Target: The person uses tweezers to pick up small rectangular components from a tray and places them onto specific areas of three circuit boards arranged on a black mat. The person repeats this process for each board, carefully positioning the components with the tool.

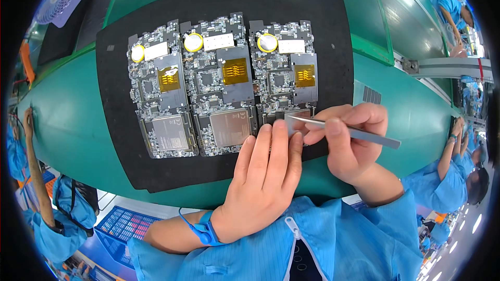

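Head view: three circuit boards lie side by side on a black mat (333, 36), itself on a green surface (67, 93). The right board (284, 75) is the one being worked; its lower end is partly covered by the fingers. The left board (148, 86) and middle board (208, 80) lie untouched beside it.

Left hand (260, 184): laid flat, fingers extended and nearly together, fingertips over the right board's lower end. Whether it grips anything: cannot tell. A pale piece (292, 123) shows by the fingertips; nature unclear.

Right hand (359, 156): thumb and fingers closed around tweezers (372, 137), tip pointing left, near the left fingertips. Nothing is clearly visible in the tip; contact with the board cannot be confirmed.

Risks (judgement): a slip of the tweezers could scratch the board, knock small parts loose or prick the left fingers, since the tip is so near them. Uneven pressure from the left hand might shift the board on the mat, perhaps into the middle board just beside it. Metal touching the coin cell (267, 42) could short it, if the tip strayed upward.
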`<state>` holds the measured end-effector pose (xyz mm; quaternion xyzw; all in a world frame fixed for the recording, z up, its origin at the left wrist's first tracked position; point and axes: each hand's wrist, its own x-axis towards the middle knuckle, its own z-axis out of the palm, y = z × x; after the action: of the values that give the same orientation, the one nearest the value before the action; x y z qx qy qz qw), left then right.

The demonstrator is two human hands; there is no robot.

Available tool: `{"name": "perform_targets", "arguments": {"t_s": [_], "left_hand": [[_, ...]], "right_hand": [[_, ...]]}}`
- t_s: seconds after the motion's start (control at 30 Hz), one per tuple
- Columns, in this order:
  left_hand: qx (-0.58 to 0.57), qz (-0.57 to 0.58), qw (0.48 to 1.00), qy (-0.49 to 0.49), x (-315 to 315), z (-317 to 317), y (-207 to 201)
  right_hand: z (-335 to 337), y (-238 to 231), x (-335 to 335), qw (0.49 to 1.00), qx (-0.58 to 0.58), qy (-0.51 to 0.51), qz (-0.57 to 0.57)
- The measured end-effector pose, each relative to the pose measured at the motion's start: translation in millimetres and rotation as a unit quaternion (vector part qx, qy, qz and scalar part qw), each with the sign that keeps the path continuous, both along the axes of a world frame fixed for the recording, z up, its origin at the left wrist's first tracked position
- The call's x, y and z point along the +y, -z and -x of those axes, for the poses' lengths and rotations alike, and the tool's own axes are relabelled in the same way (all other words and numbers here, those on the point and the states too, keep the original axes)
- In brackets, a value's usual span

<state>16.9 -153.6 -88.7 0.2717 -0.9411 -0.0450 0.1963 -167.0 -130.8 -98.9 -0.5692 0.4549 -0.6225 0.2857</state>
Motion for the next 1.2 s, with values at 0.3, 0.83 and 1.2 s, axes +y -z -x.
{"name": "perform_targets", "arguments": {"t_s": [0.3, 0.83, 1.2], "left_hand": [[-0.012, 0.046, 0.999, 0.004, 2.0, -1.0, 5.4], [0.014, -0.062, 0.998, 0.024, -12.5, 6.4, -11.0], [-0.026, -0.017, 0.999, 0.029, -5.2, 2.8, -4.8]], "right_hand": [[-5.0, -0.6, -3.4, 0.996, 0.089, -0.015, -0.006], [20.3, -15.9, 19.6, 0.973, -0.172, 0.113, -0.102], [2.8, -22.6, -3.9, 0.968, -0.167, 0.023, -0.185]]}}
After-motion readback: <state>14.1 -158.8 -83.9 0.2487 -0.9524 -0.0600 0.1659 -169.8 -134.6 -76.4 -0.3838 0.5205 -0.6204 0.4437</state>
